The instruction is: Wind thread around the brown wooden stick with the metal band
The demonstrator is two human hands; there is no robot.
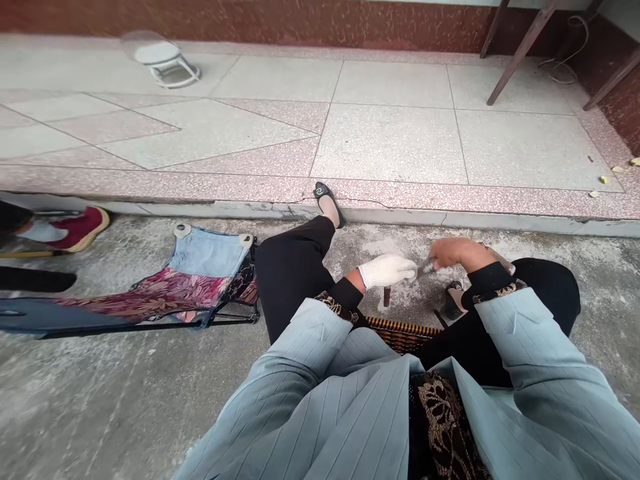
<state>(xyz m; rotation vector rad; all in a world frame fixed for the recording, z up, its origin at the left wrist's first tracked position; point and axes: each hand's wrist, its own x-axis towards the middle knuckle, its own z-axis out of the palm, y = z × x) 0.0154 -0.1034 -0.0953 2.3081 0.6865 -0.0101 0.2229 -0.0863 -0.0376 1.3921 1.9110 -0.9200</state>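
My left hand (389,271), in a white knitted glove, is closed in front of me between my knees. Below its fingers shows a short reddish-brown stick-like piece (387,297), which appears to be in its grip. My bare right hand (456,253) is curled close by on the right, fingers bent round a slim tool. A grey, blade-like part (425,269) of that tool lies between the two hands, blurred. A pale rounded end (505,263) sticks out behind my right wrist. The exact kind of tool is unclear.
A woven basket or seat edge (405,333) shows beneath my lap. To the left stands a low fabric recliner (195,280), with another person's red shoe (85,230) beyond it. Ahead runs a raised step (400,217); a white stool (170,63) and wooden legs (523,53) stand on it.
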